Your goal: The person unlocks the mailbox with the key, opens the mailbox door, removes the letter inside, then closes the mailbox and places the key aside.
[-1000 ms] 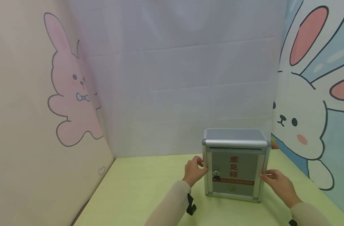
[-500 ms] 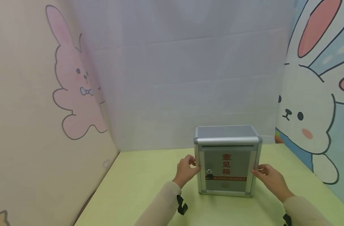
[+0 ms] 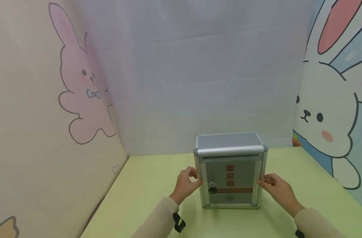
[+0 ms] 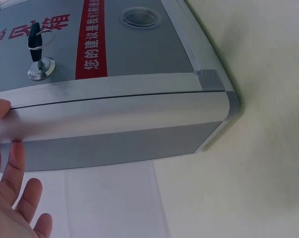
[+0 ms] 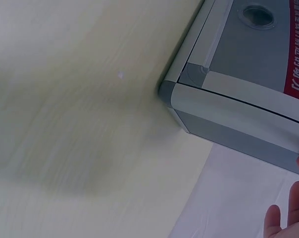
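Note:
An upright grey suggestion box (image 3: 241, 173) with silver metal edges stands on the table, right of centre in the head view. Red Chinese characters and a red strip (image 4: 91, 44) mark its front door, and a slot runs under its top edge. A black-headed key (image 4: 35, 42) on a ring sits in the lock at the door's left. My left hand (image 3: 185, 185) grips the box's left edge, thumb at the front and fingers along the side. On the opposite edge, my right hand (image 3: 279, 192) holds it likewise; the right wrist view catches only a few of those fingers (image 5: 297, 201).
The pale yellow-green table (image 3: 145, 185) reaches back to a white cloth backdrop (image 3: 175, 99). A cream wall (image 3: 26, 148) with a pink rabbit bounds the left side. To the right rises a blue wall with a large white rabbit (image 3: 323, 132).
The box has shifted left across the table with both hands on its sides and has turned slightly. The head view has also swung a little left and down.

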Tool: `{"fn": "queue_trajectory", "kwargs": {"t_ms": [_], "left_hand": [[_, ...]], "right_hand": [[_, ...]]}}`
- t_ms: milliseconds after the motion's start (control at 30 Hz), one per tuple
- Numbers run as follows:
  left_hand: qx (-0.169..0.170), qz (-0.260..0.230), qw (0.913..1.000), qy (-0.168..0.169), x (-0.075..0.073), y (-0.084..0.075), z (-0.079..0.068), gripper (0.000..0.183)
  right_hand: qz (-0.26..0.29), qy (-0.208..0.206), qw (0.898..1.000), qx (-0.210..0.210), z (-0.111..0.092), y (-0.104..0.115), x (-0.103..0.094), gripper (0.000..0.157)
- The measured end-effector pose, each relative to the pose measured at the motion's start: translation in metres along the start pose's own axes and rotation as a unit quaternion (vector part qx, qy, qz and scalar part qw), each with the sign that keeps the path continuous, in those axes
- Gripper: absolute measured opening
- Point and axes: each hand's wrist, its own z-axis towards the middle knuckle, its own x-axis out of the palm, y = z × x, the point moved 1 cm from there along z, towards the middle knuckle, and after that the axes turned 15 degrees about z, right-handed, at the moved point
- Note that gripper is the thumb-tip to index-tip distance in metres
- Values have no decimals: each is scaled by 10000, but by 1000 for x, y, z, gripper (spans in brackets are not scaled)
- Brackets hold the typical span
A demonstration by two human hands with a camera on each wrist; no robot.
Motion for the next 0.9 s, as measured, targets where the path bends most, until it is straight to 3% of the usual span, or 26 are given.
{"fn": "queue_trajectory", "kwargs": {"t_ms": [167, 367, 633, 767, 900], "left_hand": [[278, 131, 9994, 156, -12, 0, -2, 24], [305, 181, 9994, 29, -20, 1, -1, 21], [248, 187, 9994, 175, -17, 8, -16, 19], [201, 165, 9994, 231, -15, 10, -20, 19], [221, 197, 9993, 220, -13, 12, -23, 19]], "right_hand": [[43, -14, 9999, -90, -4, 8, -2, 49], [-130, -20, 9995, -288, -4, 18, -3, 51], [-59, -4, 10000, -40, -13, 11, 5, 47], [-97, -93, 9997, -203, -20, 8, 7, 44], [-84, -532, 9975, -449, -27, 7, 12, 32]]}}
